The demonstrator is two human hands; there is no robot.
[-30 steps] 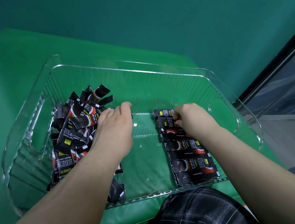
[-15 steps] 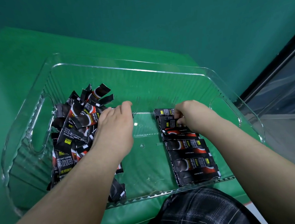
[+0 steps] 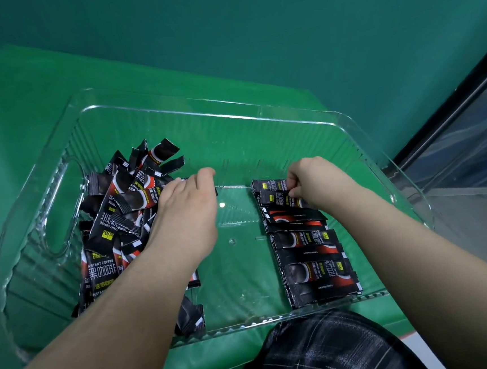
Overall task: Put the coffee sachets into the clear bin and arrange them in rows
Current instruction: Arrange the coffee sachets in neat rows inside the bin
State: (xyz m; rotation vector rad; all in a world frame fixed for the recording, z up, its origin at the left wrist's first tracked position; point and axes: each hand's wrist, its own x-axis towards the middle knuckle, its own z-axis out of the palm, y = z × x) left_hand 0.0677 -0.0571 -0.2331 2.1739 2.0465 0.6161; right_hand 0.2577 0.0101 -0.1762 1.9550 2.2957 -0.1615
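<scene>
A clear plastic bin (image 3: 171, 108) stands on a green surface. A loose pile of black and red coffee sachets (image 3: 121, 212) fills its left side. Along its right side several sachets lie flat in an overlapping row (image 3: 309, 246). My left hand (image 3: 186, 215) lies palm down over the pile's right edge; its curled fingertips seem to grip a sachet that is mostly hidden beneath. My right hand (image 3: 315, 181) pinches the sachet (image 3: 276, 199) near the far end of the row.
The bin has cut-out handles at its left (image 3: 59, 212) and right ends. Bare bin floor (image 3: 235, 244) shows between pile and row. A dark plaid garment (image 3: 324, 351) lies below the bin's near rim. A dark window frame runs along the right edge.
My right hand has shifted slightly toward the far end of the row, still pinching there. My left hand has stayed over the pile.
</scene>
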